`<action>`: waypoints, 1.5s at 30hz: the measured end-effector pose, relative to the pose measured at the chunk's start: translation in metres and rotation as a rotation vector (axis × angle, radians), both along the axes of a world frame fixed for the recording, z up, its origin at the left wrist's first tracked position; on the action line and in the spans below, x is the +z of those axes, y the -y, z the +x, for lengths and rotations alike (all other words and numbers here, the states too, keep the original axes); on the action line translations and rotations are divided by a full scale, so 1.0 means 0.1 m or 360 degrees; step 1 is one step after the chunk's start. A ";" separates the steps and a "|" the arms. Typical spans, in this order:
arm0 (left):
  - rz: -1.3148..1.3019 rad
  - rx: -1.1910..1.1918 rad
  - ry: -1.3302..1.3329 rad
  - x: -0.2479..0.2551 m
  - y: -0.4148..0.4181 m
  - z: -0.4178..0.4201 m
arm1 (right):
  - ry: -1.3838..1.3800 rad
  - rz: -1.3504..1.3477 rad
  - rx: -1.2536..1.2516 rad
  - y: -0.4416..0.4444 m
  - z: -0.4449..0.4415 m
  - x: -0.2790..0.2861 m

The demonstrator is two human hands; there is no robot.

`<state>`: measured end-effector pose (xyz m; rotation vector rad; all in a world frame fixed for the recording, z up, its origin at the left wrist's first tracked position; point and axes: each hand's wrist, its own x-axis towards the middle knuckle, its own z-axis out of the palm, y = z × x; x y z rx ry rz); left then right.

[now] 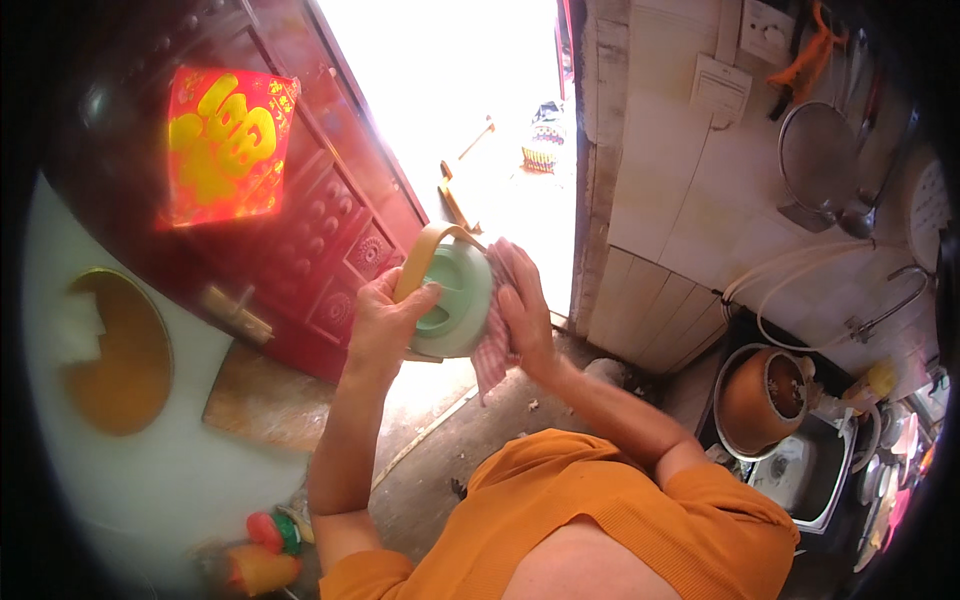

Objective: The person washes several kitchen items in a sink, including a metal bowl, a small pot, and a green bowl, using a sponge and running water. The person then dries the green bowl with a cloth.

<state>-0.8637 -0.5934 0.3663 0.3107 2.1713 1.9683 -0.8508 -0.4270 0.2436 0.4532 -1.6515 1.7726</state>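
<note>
A pale green lidded container, a jug or kettle by its look (457, 300), is held up before me, its round green lid facing the camera. Around its tan curved handle (421, 259) my left hand (390, 307) is closed, the thumb resting near the lid's rim. A red-and-white checked cloth (491, 349) lies between the container's right side and my right hand (525, 300), which presses it there. The cloth's lower end hangs loose. The container's underside is mostly hidden.
A red door (315, 217) stands open at left beside a bright doorway. On the right are a sink (817, 480), a brown pot (757, 390) in a basin, a faucet (892, 307) and a hanging strainer (817, 157). A brown board (262, 397) leans lower left.
</note>
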 end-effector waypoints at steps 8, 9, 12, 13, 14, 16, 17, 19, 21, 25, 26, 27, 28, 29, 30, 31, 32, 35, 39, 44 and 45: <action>-0.0020 0.0147 -0.0072 0.32 0.26 0.17 | 0.0636 -0.0522 0.0845 -0.30 -0.41 -0.46; 0.0008 0.0167 -0.0076 0.30 0.27 0.16 | 0.0844 -0.1043 0.1039 -0.26 -0.35 -0.63; 0.0096 0.0244 -0.0077 0.19 0.24 0.11 | 0.0562 -0.0682 0.0246 0.10 -0.34 -1.03; 0.0136 0.0288 -0.0078 0.14 0.21 0.11 | 0.0558 -0.0705 0.0091 0.21 -0.30 -0.99; 0.0175 0.0322 -0.0081 0.13 0.16 0.10 | 0.0557 -0.0724 -0.0070 0.31 -0.27 -0.95; 0.0185 0.0341 -0.0056 0.12 0.04 0.08 | 0.0548 -0.0692 -0.0393 0.54 -0.12 -0.78; 0.0192 0.0350 -0.0045 0.12 -0.02 0.07 | 0.0500 -0.0606 -0.0499 0.63 -0.04 -0.65; 0.0164 0.0422 -0.0076 0.03 -0.07 0.03 | 0.0279 -0.0232 -0.0672 0.72 0.06 -0.38; 0.0175 0.0475 -0.0077 -0.11 -0.04 -0.02 | 0.0017 0.0154 -0.0797 0.62 0.14 -0.01; 0.0190 0.0446 -0.0081 -0.09 -0.08 -0.04 | -0.0057 -0.0429 -0.0359 0.37 -0.37 -0.39; 0.0179 0.0438 -0.0088 -0.05 -0.09 -0.02 | 0.0174 -0.0854 -0.0076 0.41 -0.42 -0.62; 0.0155 0.0414 -0.0097 -0.03 -0.13 -0.01 | 0.0372 -0.1332 0.0196 0.42 -0.49 -0.86; 0.0118 0.0406 -0.0104 0.01 -0.14 0.03 | 0.0541 -0.1679 0.0393 0.43 -0.51 -1.09; 0.0072 0.0420 -0.0112 0.05 -0.10 0.10 | 0.1027 -0.1533 0.0470 0.42 -0.36 -1.25; 0.0032 0.0388 -0.0101 0.08 -0.06 0.14 | 0.1024 -0.1724 0.0922 0.40 -0.26 -1.28; -0.0008 0.0356 -0.0090 0.12 -0.01 0.18 | 0.0911 -0.1648 0.1033 0.39 -0.25 -1.28; -0.0038 0.0311 -0.0074 0.15 0.03 0.19 | 0.0790 -0.1568 0.1124 0.33 -0.22 -1.23; -0.0147 0.0221 -0.0120 0.32 0.15 0.24 | 0.0498 -0.1450 0.1369 0.20 -0.40 -1.42; -0.0250 0.0100 -0.0064 0.47 0.27 0.26 | 0.0510 -0.0935 0.1281 -0.02 -0.92 -1.40; -0.0198 0.0133 -0.0039 0.46 0.19 0.30 | 0.0937 -0.0904 0.1298 -0.15 -0.67 -0.29; -0.0177 0.0142 -0.0007 0.43 0.12 0.27 | 0.0079 0.0087 0.0911 -0.15 -0.85 -0.35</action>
